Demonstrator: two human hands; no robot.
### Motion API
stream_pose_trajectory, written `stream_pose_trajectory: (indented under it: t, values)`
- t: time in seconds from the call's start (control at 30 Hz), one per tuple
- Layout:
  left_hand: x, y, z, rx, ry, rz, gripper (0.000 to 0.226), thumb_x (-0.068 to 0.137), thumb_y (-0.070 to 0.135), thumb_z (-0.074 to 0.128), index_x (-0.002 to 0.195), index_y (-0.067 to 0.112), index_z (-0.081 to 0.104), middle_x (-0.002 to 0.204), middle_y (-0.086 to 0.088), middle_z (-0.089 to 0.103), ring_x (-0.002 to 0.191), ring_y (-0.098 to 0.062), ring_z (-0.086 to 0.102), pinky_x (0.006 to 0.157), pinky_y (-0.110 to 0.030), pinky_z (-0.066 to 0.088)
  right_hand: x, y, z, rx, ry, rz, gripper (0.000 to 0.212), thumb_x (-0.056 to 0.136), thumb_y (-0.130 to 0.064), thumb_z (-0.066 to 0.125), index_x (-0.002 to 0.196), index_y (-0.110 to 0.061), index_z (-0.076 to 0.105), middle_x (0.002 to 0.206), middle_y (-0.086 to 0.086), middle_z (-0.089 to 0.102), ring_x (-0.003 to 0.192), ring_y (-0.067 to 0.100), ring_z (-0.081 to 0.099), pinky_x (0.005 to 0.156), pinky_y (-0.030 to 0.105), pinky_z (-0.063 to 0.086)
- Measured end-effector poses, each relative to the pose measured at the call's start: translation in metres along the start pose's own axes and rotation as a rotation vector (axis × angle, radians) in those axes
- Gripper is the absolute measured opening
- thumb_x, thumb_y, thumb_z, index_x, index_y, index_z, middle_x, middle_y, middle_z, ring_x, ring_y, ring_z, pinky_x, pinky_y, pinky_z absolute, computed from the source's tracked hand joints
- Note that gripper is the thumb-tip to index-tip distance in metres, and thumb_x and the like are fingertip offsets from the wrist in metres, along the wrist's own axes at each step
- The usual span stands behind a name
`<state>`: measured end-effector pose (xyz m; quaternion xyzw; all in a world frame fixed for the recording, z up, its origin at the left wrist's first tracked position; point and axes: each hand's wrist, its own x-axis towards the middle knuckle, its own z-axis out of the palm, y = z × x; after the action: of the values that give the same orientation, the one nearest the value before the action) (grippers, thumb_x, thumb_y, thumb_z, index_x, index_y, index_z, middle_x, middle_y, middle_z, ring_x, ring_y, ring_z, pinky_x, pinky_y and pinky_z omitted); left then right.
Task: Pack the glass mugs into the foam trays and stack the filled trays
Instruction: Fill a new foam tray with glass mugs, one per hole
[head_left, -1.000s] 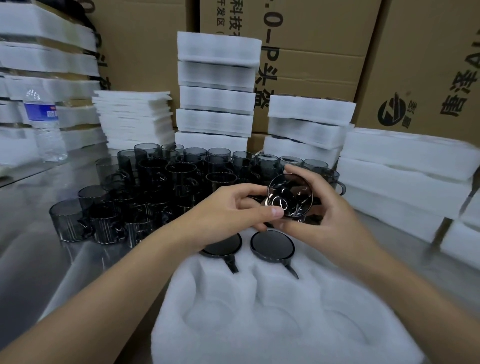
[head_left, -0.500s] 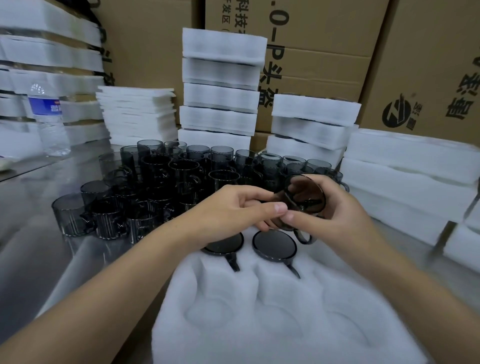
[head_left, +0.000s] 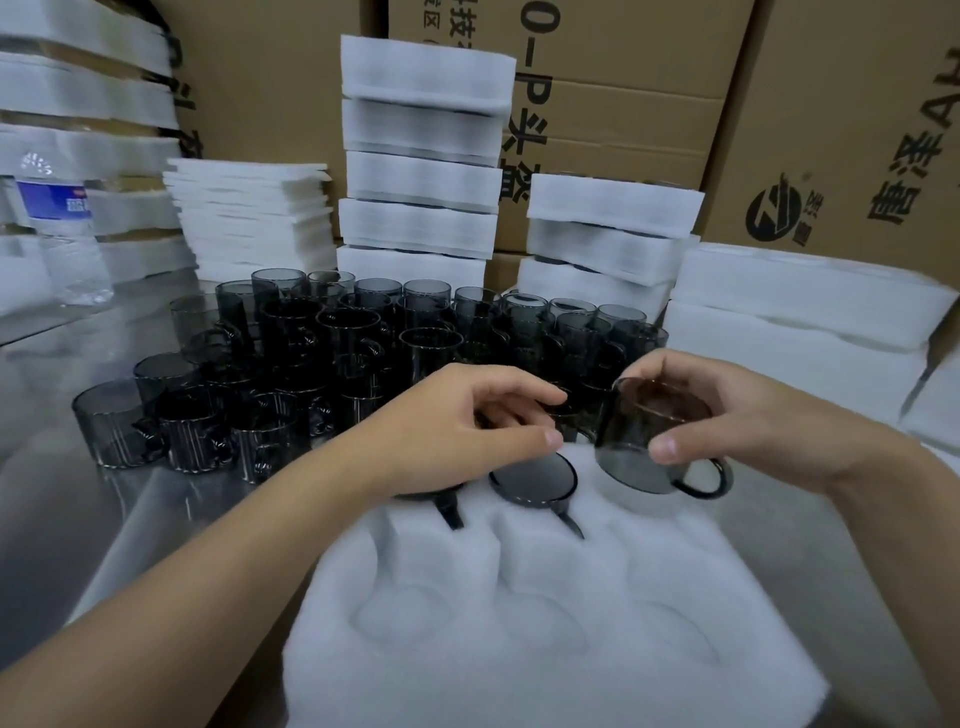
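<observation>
Handover done: the left hand (head_left: 467, 431) has let go and hovers, fingers loosely curled, gripping nothing I can see. The right hand (head_left: 753, 415) alone now pinches the smoky grey glass mug (head_left: 649, 441), tilted, handle low, just above the far-right pocket of the white foam tray (head_left: 519, 649). This looks like the third placement. It's tight on the left, where a seated dark mug (head_left: 535, 478) sits just beside. The loose grey mugs (head_left: 311, 364) crowd the bench behind, and the near pockets lie open.
</observation>
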<state>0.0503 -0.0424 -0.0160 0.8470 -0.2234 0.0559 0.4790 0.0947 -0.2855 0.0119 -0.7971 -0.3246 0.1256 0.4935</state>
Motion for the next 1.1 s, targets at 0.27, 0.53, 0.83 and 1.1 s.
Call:
stream_pose_trajectory:
  t: [0.27, 0.53, 0.83, 1.1]
  values:
    - [-0.0078, 0.0097, 0.0045, 0.529, -0.162, 0.208, 0.054, 0.088, 0.047, 0.044, 0.137, 0.059, 0.025, 0.130, 0.027, 0.042, 0.121, 0.007, 0.036, 0.104, -0.024, 0.031, -0.0033, -0.0011, -0.0011, -0.091, -0.113, 0.014, 0.051, 0.048, -0.033, 0.084, 0.095, -0.030, 0.064, 0.092, -0.003, 0.058, 0.086, 0.010, 0.052, 0.073, 0.025, 0.045]
    - [-0.0085, 0.0098, 0.0048, 0.568, -0.213, 0.221, 0.064, 0.087, 0.049, 0.045, 0.135, 0.066, 0.007, 0.127, 0.021, 0.047, 0.118, 0.003, 0.041, 0.100, -0.028, 0.034, -0.0039, -0.0031, -0.0019, -0.158, -0.125, 0.076, 0.054, 0.049, -0.035, 0.085, 0.097, -0.031, 0.061, 0.092, 0.014, 0.053, 0.084, 0.019, 0.049, 0.075, 0.038, 0.041]
    - [-0.0075, 0.0090, 0.0057, 0.658, -0.290, 0.191, 0.059, 0.085, 0.058, 0.039, 0.138, 0.062, 0.011, 0.137, 0.023, 0.042, 0.121, -0.002, 0.038, 0.105, -0.035, 0.030, -0.0034, -0.0007, 0.0012, -0.339, -0.194, 0.058, 0.053, 0.051, -0.049, 0.084, 0.097, -0.046, 0.057, 0.092, -0.019, 0.062, 0.079, -0.002, 0.057, 0.069, 0.013, 0.046]
    - [-0.0075, 0.0097, 0.0054, 0.643, -0.306, 0.170, 0.056, 0.085, 0.059, 0.039, 0.138, 0.058, 0.024, 0.137, 0.025, 0.042, 0.123, 0.000, 0.036, 0.106, -0.034, 0.027, -0.0018, 0.0026, 0.0002, -0.316, -0.222, 0.082, 0.049, 0.055, -0.059, 0.077, 0.098, -0.046, 0.060, 0.094, -0.018, 0.061, 0.083, 0.000, 0.054, 0.071, 0.014, 0.044]
